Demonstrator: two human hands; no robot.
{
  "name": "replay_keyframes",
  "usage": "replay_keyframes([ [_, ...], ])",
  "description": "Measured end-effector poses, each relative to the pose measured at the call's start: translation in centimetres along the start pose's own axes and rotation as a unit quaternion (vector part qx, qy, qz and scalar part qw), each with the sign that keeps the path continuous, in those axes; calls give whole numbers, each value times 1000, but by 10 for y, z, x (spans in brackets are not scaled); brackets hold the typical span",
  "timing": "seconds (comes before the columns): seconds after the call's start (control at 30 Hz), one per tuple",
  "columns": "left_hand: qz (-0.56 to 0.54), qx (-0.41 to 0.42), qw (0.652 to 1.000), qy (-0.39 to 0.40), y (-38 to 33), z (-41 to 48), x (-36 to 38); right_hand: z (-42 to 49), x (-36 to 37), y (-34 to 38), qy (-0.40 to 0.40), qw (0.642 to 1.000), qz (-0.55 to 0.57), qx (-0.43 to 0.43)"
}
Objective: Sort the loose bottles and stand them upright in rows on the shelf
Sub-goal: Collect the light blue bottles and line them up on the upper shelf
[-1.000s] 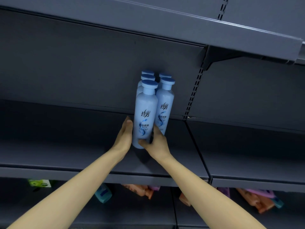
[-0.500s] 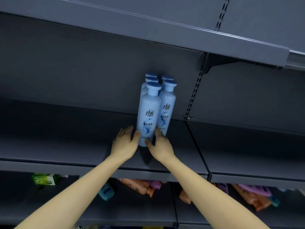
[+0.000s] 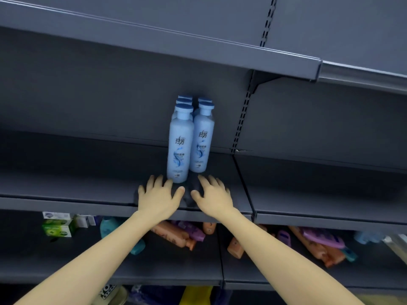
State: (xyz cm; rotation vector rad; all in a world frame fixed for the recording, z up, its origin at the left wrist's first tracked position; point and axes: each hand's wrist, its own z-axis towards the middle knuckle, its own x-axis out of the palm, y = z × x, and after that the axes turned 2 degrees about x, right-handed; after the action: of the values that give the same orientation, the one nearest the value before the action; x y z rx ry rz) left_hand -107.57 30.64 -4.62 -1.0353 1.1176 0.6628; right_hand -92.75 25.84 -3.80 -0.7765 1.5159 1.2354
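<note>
Now both empty: left hand [image 3: 157, 198] and right hand [image 3: 212, 198], fingers spread wide, near the shelf's [image 3: 66, 188] front edge. Just behind, blue bottles [image 3: 179, 148] upright in two rows, not touched.

We've got one head cam only, so no 2nd view w/ shared area. It looks fwd & slightly up, close to the shelf [image 3: 88, 201]; upper shelf underside [image 3: 154, 42] overhead, lower shelf [image 3: 176, 276] below.
</note>
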Motion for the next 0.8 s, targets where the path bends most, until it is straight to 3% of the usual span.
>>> replay_keyframes([
  [0.33, 17, 28, 999, 10, -81, -65, 31, -91, -23, -90, 14, 999, -11, 48],
  [0.8, 0, 109, 990, 88, -219, -166, 98, -235, -42, -227, 13, 987, -12, 160],
])
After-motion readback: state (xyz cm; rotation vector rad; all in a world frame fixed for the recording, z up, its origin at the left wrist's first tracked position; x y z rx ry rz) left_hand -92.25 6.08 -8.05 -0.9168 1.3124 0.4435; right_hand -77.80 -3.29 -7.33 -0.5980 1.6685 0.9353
